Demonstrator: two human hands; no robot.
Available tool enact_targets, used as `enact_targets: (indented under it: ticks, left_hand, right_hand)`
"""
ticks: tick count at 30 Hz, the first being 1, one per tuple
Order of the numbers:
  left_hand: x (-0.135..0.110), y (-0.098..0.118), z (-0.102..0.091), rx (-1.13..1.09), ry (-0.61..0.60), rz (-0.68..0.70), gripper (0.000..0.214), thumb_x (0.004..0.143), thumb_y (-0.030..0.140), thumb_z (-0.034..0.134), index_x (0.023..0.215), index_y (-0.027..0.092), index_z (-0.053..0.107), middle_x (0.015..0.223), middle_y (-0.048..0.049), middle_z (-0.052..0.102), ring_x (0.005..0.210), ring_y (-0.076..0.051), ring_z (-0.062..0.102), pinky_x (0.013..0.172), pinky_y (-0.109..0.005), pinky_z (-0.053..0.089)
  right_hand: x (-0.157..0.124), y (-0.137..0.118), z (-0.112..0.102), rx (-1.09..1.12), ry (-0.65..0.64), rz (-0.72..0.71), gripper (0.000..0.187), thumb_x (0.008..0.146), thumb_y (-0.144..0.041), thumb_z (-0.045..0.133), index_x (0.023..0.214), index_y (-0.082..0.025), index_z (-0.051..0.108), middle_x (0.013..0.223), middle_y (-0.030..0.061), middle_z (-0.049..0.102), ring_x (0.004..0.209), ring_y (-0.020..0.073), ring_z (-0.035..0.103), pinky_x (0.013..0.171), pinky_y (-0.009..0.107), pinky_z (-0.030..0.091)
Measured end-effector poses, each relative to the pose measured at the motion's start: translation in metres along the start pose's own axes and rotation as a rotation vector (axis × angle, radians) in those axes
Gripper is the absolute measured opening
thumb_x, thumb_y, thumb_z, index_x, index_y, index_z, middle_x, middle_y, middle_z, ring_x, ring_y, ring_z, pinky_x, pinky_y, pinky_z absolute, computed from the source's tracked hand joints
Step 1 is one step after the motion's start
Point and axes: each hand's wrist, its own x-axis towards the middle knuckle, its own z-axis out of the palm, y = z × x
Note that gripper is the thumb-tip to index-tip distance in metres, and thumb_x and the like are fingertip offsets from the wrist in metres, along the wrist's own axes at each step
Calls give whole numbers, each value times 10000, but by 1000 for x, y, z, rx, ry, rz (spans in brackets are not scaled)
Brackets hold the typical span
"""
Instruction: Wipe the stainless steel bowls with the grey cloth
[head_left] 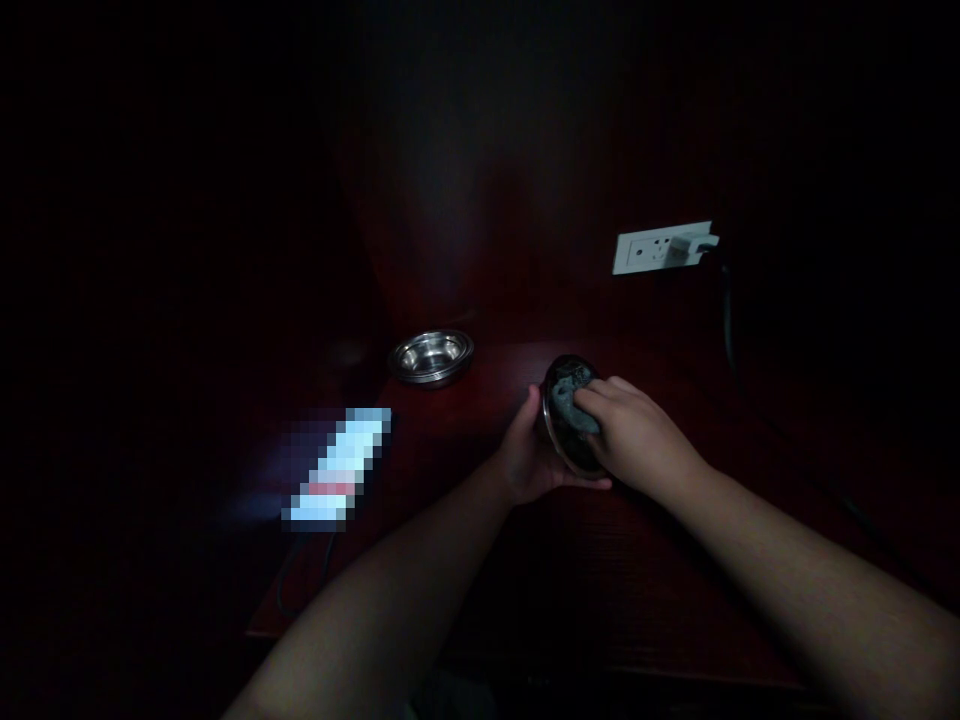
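My left hand (525, 455) grips a small steel bowl (559, 385) from behind and below, tilted on its side with the opening facing right. My right hand (637, 435) is closed on a grey cloth or sponge (579, 412) pressed into the bowl's inside. Both hands are above a dark red wooden table (600, 580). The room is very dark.
A second steel bowl (431, 356) stands upright on the table to the back left. A lit phone screen (341, 466) lies at the left with a cable below it. A white wall socket (660, 248) with a plug and dark cord is at the back right.
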Motion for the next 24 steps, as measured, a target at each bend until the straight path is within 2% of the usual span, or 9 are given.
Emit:
enact_targets:
  ticks: [5,12,19,24]
  left_hand:
    - [1,-1,0,33,-4,24,759,830,763,346,1223,162,593,1125,-179,664,956,-311,645,818,-514,506]
    - [2,-2,-1,104,24,40,780,811,780,371,1228,157,590,1118,-174,673,1019,-317,638,884,-507,477]
    - [3,-3,-1,122,32,33,806,790,800,377,1237,165,590,1112,-171,678,1018,-319,641,862,-483,478]
    - [2,-2,-2,95,53,-21,749,820,756,389,1210,154,607,1084,-174,683,968,-304,649,840,-461,479]
  right_hand:
    - [0,-1,-3,44,-90,-27,146,740,-97,536,850,-176,592,851,88,637,828,241,545,790,353,441]
    - [-3,-1,-7,230,-194,-105,125,710,-90,515,765,-202,505,808,64,604,788,218,555,757,350,439]
    - [-7,2,-1,489,-220,-175,129,722,-76,515,782,-189,522,818,53,590,762,186,540,717,329,437]
    - [-7,1,2,593,-138,-208,97,767,-94,525,793,-187,523,797,44,597,729,168,549,676,307,449]
